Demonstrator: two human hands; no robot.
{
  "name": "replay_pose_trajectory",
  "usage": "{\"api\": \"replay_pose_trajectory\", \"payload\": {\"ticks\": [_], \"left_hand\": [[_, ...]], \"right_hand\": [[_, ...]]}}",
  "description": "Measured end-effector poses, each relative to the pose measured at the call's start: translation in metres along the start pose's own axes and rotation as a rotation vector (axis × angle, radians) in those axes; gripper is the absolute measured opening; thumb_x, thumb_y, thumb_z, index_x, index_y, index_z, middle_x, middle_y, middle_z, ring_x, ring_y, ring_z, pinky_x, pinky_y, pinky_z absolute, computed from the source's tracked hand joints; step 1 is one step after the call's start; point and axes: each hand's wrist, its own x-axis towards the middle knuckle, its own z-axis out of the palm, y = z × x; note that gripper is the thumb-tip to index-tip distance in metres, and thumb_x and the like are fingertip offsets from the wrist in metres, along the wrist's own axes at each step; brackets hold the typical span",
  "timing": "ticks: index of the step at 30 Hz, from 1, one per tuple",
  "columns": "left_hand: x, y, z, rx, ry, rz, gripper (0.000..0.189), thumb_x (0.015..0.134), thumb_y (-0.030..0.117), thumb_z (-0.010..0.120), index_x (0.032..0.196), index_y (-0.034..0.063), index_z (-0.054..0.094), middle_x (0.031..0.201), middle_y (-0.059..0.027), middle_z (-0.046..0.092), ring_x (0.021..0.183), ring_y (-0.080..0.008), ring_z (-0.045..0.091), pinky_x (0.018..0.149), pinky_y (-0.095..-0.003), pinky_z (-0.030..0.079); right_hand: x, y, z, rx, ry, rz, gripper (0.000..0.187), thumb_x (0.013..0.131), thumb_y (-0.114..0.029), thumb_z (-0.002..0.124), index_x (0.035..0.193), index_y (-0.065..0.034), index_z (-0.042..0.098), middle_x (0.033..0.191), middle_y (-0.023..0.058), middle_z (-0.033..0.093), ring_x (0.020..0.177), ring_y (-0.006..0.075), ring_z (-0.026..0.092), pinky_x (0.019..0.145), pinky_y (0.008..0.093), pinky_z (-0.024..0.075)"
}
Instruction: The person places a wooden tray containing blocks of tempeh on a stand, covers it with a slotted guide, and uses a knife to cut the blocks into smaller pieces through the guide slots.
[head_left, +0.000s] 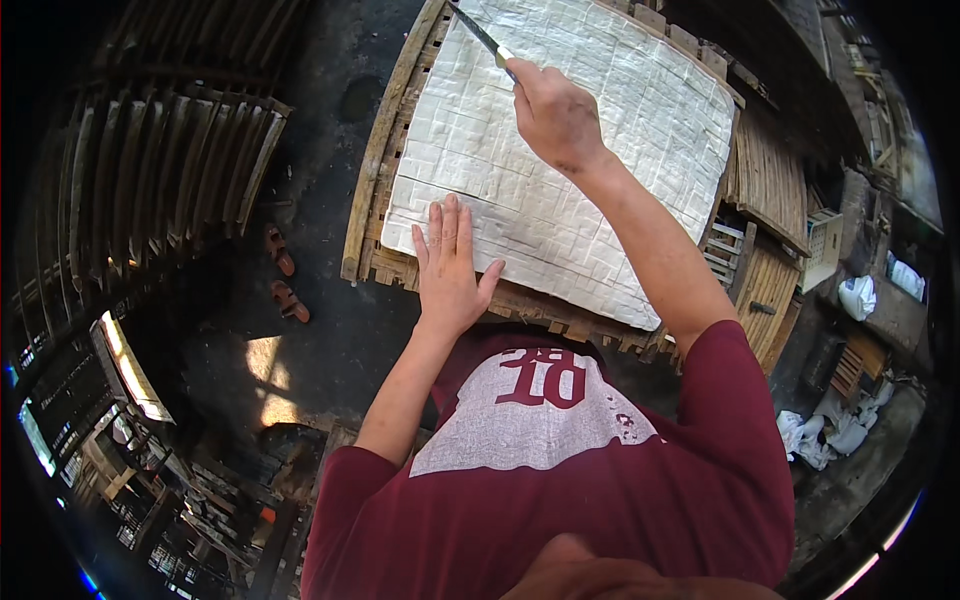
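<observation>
A large white slab (555, 172), soft-looking and marked with a grid of creases, lies flat on a slatted wooden board (390, 150). My right hand (559, 116) is closed around the handle of a long knife (480, 36), whose dark blade points to the slab's far left corner. Whether the blade's edge touches the slab, I cannot tell. My left hand (450, 262) rests palm down on the near left part of the slab, fingers spread and holding nothing.
Slatted wooden racks (165, 165) stand at the left. A pair of brown sandals (281, 277) lies on the dark floor. To the right are stacked wooden slat panels (769, 180), a pale plastic crate (823, 251) and a white bag (856, 298). Scrap wood (210, 517) is piled at lower left.
</observation>
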Motion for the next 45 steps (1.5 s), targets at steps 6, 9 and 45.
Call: {"api": "replay_pose_trajectory", "payload": {"ticks": [6,9,45], "left_hand": [[-0.001,-0.005,0.000,-0.046,-0.012,-0.005,0.085,0.087,0.034,0.068,0.150,-0.0036,0.026,0.161,-0.0200,0.016,0.150,-0.0384,0.011,0.118,-0.0581,0.007],[-0.002,-0.006,0.001,-0.046,0.001,-0.001,0.085,0.087,0.033,0.068,0.150,-0.0029,0.026,0.161,-0.0198,0.016,0.150,-0.0384,0.012,0.118,-0.0580,0.007],[-0.119,0.160,0.113,0.187,-0.053,0.374,0.085,0.087,0.049,0.064,0.149,0.0013,0.032,0.158,-0.0156,0.030,0.148,-0.0350,0.022,0.118,-0.0558,0.016]], "right_hand": [[-0.025,-0.001,-0.005,-0.183,-0.167,-0.016,0.032,0.086,-0.008,0.061,0.118,-0.0112,0.061,0.074,0.0140,0.060,0.058,0.0315,0.063,0.052,0.0396,0.0529],[-0.055,-0.007,-0.027,-0.188,-0.194,-0.022,0.038,0.084,-0.006,0.062,0.121,-0.0106,0.060,0.074,0.0125,0.057,0.056,0.0308,0.061,0.051,0.0393,0.0521],[-0.364,0.014,-0.160,-0.120,-0.207,-0.030,0.038,0.079,-0.010,0.063,0.116,-0.0051,0.058,0.083,0.0183,0.061,0.061,0.0324,0.066,0.051,0.0404,0.0551]]}}
